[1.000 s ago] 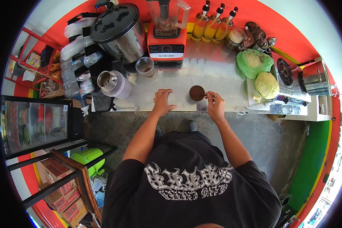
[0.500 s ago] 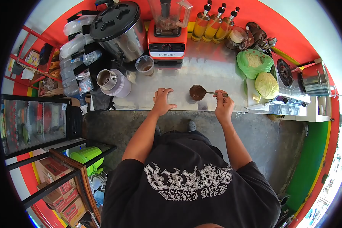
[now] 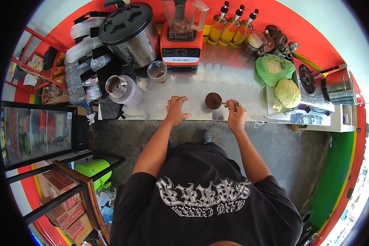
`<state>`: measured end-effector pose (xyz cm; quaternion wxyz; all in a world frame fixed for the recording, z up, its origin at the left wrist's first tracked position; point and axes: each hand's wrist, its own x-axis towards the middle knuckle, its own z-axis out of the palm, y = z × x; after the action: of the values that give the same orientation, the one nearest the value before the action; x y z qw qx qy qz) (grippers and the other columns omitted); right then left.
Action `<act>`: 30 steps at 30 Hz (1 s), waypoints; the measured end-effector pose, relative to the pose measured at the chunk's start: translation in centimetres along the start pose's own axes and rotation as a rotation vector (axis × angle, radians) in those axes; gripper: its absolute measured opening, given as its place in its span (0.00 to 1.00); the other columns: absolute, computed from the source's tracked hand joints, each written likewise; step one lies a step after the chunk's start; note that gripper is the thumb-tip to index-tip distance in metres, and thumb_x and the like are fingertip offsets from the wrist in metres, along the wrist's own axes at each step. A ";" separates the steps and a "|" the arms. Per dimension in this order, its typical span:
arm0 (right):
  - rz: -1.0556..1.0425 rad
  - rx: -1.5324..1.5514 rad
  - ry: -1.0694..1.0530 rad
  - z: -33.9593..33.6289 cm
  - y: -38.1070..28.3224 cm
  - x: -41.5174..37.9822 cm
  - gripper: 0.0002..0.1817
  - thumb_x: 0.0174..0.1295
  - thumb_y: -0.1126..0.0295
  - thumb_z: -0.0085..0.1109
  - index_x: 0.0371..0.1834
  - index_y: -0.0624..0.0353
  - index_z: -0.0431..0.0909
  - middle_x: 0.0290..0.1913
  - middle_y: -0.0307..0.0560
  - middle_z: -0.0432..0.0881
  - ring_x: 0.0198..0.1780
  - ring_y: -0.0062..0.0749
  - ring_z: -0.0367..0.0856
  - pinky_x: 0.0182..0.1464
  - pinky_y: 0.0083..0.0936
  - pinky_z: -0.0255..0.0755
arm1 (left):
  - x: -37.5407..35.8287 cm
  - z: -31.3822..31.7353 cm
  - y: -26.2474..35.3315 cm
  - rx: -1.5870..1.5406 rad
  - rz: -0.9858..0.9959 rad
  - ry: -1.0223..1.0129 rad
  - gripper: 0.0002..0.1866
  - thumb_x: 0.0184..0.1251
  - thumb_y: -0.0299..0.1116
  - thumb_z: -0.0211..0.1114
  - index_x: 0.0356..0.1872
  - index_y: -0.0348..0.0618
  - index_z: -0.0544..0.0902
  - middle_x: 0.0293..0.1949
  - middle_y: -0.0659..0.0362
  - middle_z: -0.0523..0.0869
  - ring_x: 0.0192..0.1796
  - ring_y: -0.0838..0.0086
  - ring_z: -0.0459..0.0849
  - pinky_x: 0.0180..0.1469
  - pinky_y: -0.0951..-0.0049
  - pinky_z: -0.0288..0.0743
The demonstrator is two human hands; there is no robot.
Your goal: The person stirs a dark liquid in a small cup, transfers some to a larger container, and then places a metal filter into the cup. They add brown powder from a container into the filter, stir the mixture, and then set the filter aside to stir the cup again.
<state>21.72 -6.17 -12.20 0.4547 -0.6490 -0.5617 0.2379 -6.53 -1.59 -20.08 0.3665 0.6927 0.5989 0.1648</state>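
Observation:
A small round cup (image 3: 212,101) with dark brown contents stands on the steel counter, in front of me. My right hand (image 3: 235,116) is closed around the handle of a metal spoon (image 3: 224,103), just right of the cup. The spoon's bowl cannot be made out against the dark contents. To the left of the cup, my left hand (image 3: 176,110) rests at the counter's front edge, thumb and fingers apart, holding nothing.
A red blender (image 3: 180,45), a clear plastic cup (image 3: 157,71) and a metal pitcher on a pale container (image 3: 131,94) stand behind and left. Pump bottles (image 3: 229,28) line the back. A cabbage (image 3: 288,93), a green bag (image 3: 264,67) and a stove (image 3: 311,88) are right.
My right hand has shifted slightly left and down, nearer the cup. Less of the spoon handle shows between them. My left hand has stayed in place.

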 end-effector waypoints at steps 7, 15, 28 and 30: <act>0.014 -0.007 -0.016 1.1 1.2 0.3 0.14 0.82 0.64 0.57 0.49 0.62 0.88 0.35 0.45 0.92 0.34 0.23 0.84 0.34 0.25 0.73 | 0.0 -0.3 0.3 -0.010 -0.028 -0.022 0.45 0.46 0.41 0.88 0.70 0.63 0.78 0.69 0.56 0.69 0.76 0.53 0.64 0.76 0.46 0.57; 0.057 -0.030 -0.041 1.3 1.4 0.7 0.13 0.81 0.67 0.57 0.49 0.65 0.88 0.39 0.52 0.92 0.40 0.36 0.92 0.39 0.29 0.80 | 0.0 -0.3 0.2 -0.005 -0.022 -0.025 0.45 0.45 0.41 0.89 0.71 0.63 0.78 0.69 0.57 0.69 0.76 0.54 0.64 0.76 0.46 0.57; 0.168 0.196 0.087 -0.6 0.6 0.6 0.14 0.83 0.65 0.55 0.49 0.63 0.87 0.34 0.42 0.90 0.29 0.17 0.73 0.34 0.23 0.70 | 0.1 0.0 -0.1 0.004 0.007 -0.004 0.45 0.46 0.41 0.88 0.70 0.63 0.78 0.70 0.56 0.69 0.74 0.52 0.65 0.74 0.46 0.57; 0.169 0.203 0.088 -0.8 0.1 0.5 0.14 0.83 0.65 0.55 0.49 0.63 0.87 0.34 0.42 0.90 0.30 0.17 0.73 0.34 0.23 0.70 | 0.1 0.0 -0.2 0.002 0.011 -0.002 0.45 0.46 0.41 0.88 0.70 0.63 0.78 0.70 0.55 0.69 0.74 0.52 0.65 0.74 0.45 0.57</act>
<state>22.59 -5.92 -11.75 0.5205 -0.6545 -0.4575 0.3024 -6.63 -1.52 -20.25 0.3655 0.6964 0.5951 0.1655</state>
